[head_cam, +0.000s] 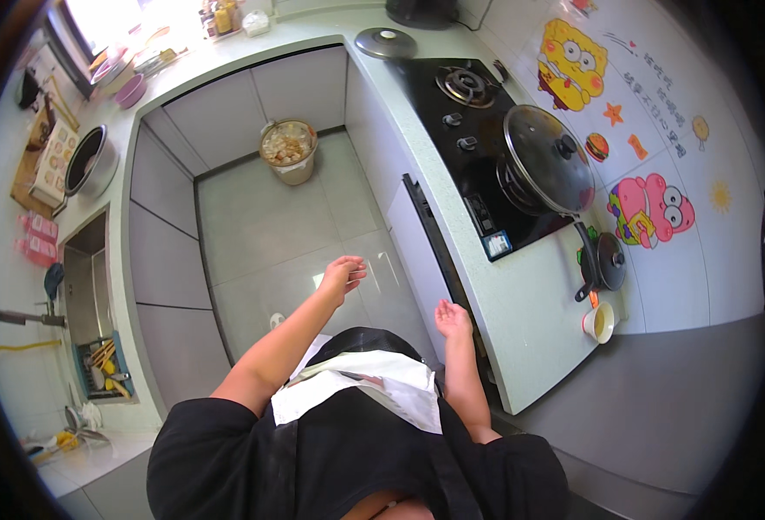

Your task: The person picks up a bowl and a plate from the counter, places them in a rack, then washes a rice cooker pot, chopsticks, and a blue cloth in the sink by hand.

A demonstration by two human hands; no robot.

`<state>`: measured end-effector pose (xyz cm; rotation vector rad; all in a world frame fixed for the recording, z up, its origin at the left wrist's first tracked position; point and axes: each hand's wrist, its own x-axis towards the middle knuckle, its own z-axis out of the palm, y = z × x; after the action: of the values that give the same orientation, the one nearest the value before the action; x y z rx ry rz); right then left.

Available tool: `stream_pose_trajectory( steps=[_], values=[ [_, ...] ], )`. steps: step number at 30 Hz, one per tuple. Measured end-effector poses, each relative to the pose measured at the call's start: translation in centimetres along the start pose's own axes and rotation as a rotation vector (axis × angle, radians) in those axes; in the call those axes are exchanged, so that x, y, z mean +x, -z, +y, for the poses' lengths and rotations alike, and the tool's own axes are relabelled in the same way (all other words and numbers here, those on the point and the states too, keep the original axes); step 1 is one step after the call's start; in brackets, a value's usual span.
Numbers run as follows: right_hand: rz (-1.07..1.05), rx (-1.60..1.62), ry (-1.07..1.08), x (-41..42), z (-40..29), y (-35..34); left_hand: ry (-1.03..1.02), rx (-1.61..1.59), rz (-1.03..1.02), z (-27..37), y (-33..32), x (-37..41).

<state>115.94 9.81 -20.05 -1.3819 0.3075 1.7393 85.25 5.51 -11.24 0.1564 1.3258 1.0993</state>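
Note:
Above the tiled floor, my left hand [345,276] hangs in the air with its fingers slightly bent and nothing in it. My right hand [453,318] is palm up with curled fingers, beside the front edge of the worktop [519,338], and holds nothing that I can see. A lidded pan [545,156] with a black handle sits on the near burner of the black gas hob [447,140]. Behind the handle stands a small lidded pot [610,260], and a light cup [598,323] is by the worktop's back edge.
A full waste bin [289,153] stands on the floor by the far cabinets. Along the left counter are a large pot [92,162] and a sink [87,279] with a utensil rack [104,367]. A metal lid [386,43] lies beyond the hob. A grey surface [668,396] adjoins the worktop.

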Motion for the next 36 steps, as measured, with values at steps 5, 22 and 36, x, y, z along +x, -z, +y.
stream_pose_trajectory(
  steps=[5, 22, 36],
  values=[
    [-0.040, -0.022, 0.264, 0.6, -0.6, -0.1, -0.030, -0.081, 0.064, 0.9, 3.6, -1.2],
    [-0.291, -0.233, -0.046, -1.0, 12.4, -18.4, -0.261, -0.288, 0.305, 9.4, 22.7, -8.0],
    [-0.771, -0.815, -0.301, -8.1, 41.2, -44.1, -0.465, -0.482, 0.821, 11.7, 44.1, -16.8]
  ],
)
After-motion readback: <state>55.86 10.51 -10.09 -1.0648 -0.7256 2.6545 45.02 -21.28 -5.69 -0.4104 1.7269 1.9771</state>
